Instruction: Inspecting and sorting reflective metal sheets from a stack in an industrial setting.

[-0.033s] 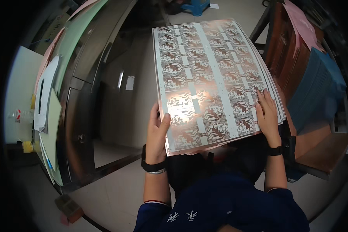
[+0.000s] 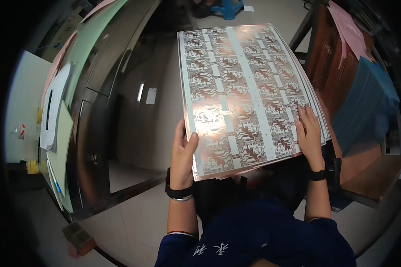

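A stack of large printed circuit board panels (image 2: pixel 259 115) rests over my lap, its top sheet patterned with repeating copper traces between pale strips. Lower sheets peep out unevenly along the right and near edges. My left hand (image 2: pixel 182 149) grips the left edge near the close corner, thumb on top and fingers mostly hidden beyond the edge. Flat on the top panel's right side lies my right hand (image 2: pixel 308 133), fingers stretched out. Bright light glares off the copper near my left thumb.
A dark metal cabinet (image 2: pixel 93 129) with papers (image 2: pixel 55 111) on it stands at left, beside a plastic bottle (image 2: pixel 26 131). Blue sheets (image 2: pixel 365 102) are stacked at right by a brown wooden piece (image 2: pixel 372 178). A blue stool (image 2: pixel 228 9) is ahead; a small box (image 2: pixel 80 238) sits lower left.
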A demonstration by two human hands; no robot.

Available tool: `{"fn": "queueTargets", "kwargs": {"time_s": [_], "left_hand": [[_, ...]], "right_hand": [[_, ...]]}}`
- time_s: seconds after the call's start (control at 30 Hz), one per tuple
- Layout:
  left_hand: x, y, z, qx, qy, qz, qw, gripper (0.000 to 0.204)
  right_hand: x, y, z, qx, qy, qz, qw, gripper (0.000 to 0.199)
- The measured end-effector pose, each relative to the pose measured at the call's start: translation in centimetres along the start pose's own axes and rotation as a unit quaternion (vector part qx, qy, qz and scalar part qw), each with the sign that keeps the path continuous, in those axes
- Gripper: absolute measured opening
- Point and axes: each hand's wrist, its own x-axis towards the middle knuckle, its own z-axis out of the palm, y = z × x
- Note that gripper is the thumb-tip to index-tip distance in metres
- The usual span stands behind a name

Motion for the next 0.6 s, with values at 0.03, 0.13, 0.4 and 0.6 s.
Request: {"fn": "queueTargets", "kwargs": {"time_s": [0.03,0.13,0.4,0.6], "left_hand": [[-0.1,0.5,0.1,-0.033,-0.023,-0.009,0.999,0.060],[-1.0,0.4,0.3,-0.055,-0.036,0.029,0.997,0.063],[-2.3,0.1,-2.5,-0.021,-0.046,0.047,0.998,0.071],[-2.9,-0.1,-4.1,-0.023,-0.082,0.014,0.996,0.074]], "right_hand": [[0.2,0.6,0.1,0.051,0.013,-0.001,0.999,0.041],[0.8,2.6,0.1,0.118,0.071,0.043,0.990,0.041],[3.3,2.9,-5.2,0.601,0.043,0.209,0.770,0.048],[2.0,3.4,-7.7,0.606,-0.003,0.142,0.783,0.049]]}}
